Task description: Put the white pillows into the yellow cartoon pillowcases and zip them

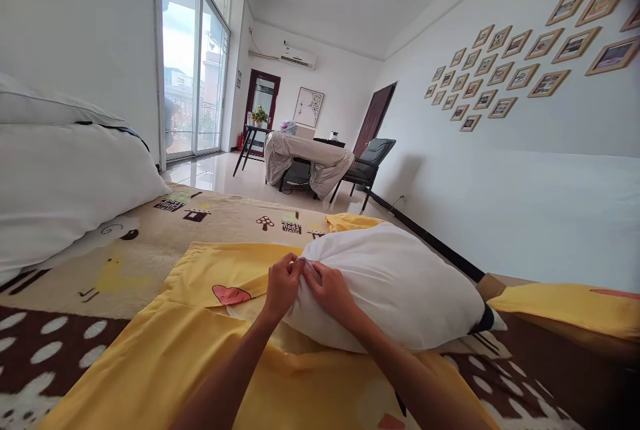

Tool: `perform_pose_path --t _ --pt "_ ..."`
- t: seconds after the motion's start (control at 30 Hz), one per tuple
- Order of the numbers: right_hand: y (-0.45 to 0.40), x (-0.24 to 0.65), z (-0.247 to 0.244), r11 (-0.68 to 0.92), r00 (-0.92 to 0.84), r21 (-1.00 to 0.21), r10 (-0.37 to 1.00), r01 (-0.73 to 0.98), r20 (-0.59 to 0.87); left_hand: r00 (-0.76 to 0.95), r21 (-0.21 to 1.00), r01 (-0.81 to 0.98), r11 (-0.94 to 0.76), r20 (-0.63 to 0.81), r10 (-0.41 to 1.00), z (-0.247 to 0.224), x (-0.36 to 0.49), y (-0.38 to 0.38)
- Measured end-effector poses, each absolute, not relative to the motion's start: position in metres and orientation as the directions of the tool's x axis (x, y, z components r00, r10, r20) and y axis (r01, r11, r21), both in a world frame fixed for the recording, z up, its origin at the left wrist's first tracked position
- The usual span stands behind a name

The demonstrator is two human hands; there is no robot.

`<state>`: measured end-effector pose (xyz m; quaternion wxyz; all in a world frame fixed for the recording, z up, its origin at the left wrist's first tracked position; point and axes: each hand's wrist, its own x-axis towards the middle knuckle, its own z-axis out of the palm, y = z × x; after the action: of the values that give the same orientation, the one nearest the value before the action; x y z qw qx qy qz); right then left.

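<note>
Two hands, left (283, 285) and right (327, 287), pinch closed on a white pillow's (400, 283) gathered edge. Yellow fabric (200, 337) spreads beneath the grip.

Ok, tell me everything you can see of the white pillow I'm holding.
It's a plump, soft-looking white fabric pillow, lying partly on a yellow printed cloth. Your left hand and right hand pinch its left end with their fingers, and creases fan from there. A black patch marks its pointed right end.

Light: daylight through your glass door (195, 70)
Floor (200, 178): glossy glare
Edges: stretched, your right corner darkened
</note>
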<state>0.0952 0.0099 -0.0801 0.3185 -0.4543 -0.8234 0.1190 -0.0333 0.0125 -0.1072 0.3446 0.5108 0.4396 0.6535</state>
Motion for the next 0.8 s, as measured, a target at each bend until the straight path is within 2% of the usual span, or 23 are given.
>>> perform_pose_path --t 0.13,0.2,0.3,0.4,0.57,0.63,0.73,0.8 --pt "-0.026 0.118 -0.091 0.555 -0.427 -0.065 0.704 0.829 0.567 -0.296 0.927 -0.033 -0.374 0.348 0.889 -0.111 -0.043 0.02" --pt "-0.033 0.138 -0.093 0.561 -0.521 0.097 0.671 0.822 0.528 -0.31 0.926 -0.067 -0.37 0.333 0.89 -0.114 -0.047 0.024" --pt "-0.024 0.164 -0.086 0.589 -0.62 0.215 0.676 0.779 0.398 -0.318 0.918 -0.106 -0.383 0.334 0.887 -0.116 -0.047 0.025" --pt "0.003 0.173 -0.071 0.599 -0.63 0.194 0.731 0.777 0.263 -0.348 0.903 -0.122 -0.411 0.349 0.87 -0.114 -0.043 0.021" --pt "0.049 0.161 -0.059 0.617 -0.6 0.031 0.774 0.786 -0.202 -0.412 0.887 -0.123 -0.445 0.362 0.836 -0.1 -0.035 0.008" --pt "0.062 0.157 -0.062 0.593 -0.578 -0.058 0.751 0.803 -0.32 -0.405 0.884 -0.132 -0.449 0.365 0.838 -0.093 -0.028 0.001" --pt "0.073 0.16 -0.069 0.6 -0.648 -0.245 0.693 0.761 -0.317 -0.342 0.885 -0.167 -0.434 0.361 0.868 -0.087 -0.016 -0.01" --pt "0.073 0.166 -0.072 0.601 -0.676 -0.313 0.683 0.736 -0.277 -0.282 0.89 -0.168 -0.423 0.368 0.886 -0.086 -0.009 -0.016"
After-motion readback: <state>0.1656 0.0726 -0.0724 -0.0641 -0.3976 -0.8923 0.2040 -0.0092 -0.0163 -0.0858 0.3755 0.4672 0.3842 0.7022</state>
